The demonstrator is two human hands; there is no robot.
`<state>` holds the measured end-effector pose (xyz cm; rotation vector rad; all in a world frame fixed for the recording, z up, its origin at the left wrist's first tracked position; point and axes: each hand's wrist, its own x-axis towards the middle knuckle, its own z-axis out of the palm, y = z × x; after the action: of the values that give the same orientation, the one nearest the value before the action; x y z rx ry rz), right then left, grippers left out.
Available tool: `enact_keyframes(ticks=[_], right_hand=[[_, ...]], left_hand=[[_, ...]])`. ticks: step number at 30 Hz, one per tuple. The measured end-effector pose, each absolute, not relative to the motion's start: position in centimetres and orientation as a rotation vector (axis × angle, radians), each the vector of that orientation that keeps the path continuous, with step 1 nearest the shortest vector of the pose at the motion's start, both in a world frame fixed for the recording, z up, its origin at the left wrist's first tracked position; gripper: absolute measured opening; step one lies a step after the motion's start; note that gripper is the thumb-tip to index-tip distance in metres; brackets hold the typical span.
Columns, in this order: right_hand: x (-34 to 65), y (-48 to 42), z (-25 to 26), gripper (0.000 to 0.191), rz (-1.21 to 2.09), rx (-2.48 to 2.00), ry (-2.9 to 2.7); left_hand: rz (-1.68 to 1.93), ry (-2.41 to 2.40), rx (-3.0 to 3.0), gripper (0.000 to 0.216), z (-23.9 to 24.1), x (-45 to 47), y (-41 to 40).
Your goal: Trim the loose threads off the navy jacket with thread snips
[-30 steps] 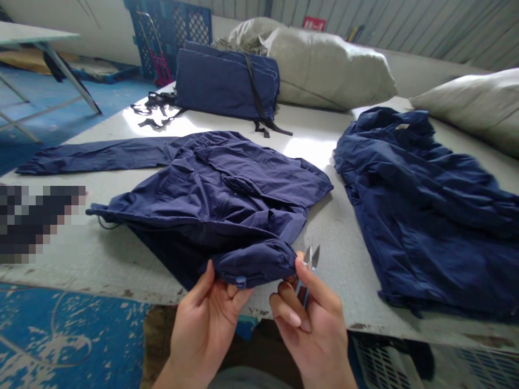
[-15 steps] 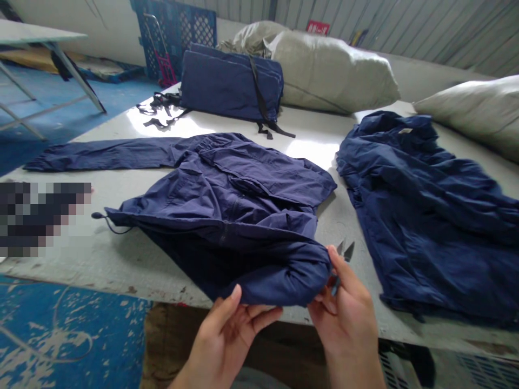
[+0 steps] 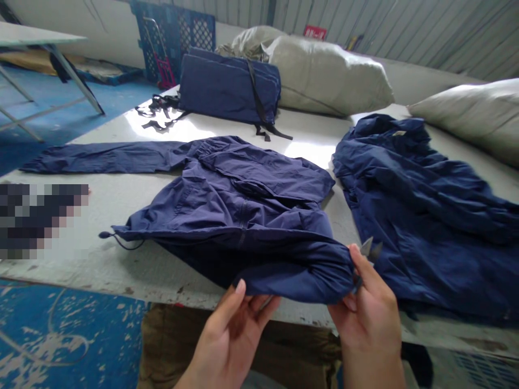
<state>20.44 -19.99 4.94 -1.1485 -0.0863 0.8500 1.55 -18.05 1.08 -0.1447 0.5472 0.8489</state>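
A navy jacket (image 3: 243, 200) lies spread on the white table, one sleeve stretched to the left and a cord with a toggle (image 3: 106, 235) at its lower left corner. Its hem is lifted at the near edge, so the dark inside shows. My left hand (image 3: 239, 324) grips the hem from below, thumb on top of the cloth. My right hand (image 3: 367, 297) pinches the gathered right end of the hem. Small thread snips (image 3: 371, 249) are tucked in the right hand too, blades pointing up past the fingers; their handles are mostly hidden.
A second navy garment (image 3: 421, 216) lies rumpled at the right. Behind stand a folded navy stack (image 3: 229, 86) with black straps (image 3: 160, 111) and large pale sacks (image 3: 324, 75). A pixelated patch covers the left table edge. Another table (image 3: 40, 35) stands at far left.
My right hand has moved to the right with the hem end and snips, stretching the hem wider. The toggle corner has shifted slightly right and down. My left hand stays nearly in place.
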Motion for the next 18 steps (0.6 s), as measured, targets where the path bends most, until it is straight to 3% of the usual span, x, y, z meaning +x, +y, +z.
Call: enact_keyframes(ticks=[5, 12, 18], right_hand=[[19.0, -20.3, 5.2, 0.042, 0.835, -1.158, -0.058], [17.7, -21.0, 5.2, 0.036, 0.838, -1.136, -0.264], [17.8, -21.4, 5.2, 0.033, 0.803, -1.118, -0.273]], left_hand=[[0.806, 0.336, -0.109, 0.012, 0.4, 1.5, -18.8], [0.571, 0.428, 0.059, 0.062, 1.6, 3.1, -19.4], [0.593, 0.544, 0.098, 0.063, 2.1, 3.1, -18.8]])
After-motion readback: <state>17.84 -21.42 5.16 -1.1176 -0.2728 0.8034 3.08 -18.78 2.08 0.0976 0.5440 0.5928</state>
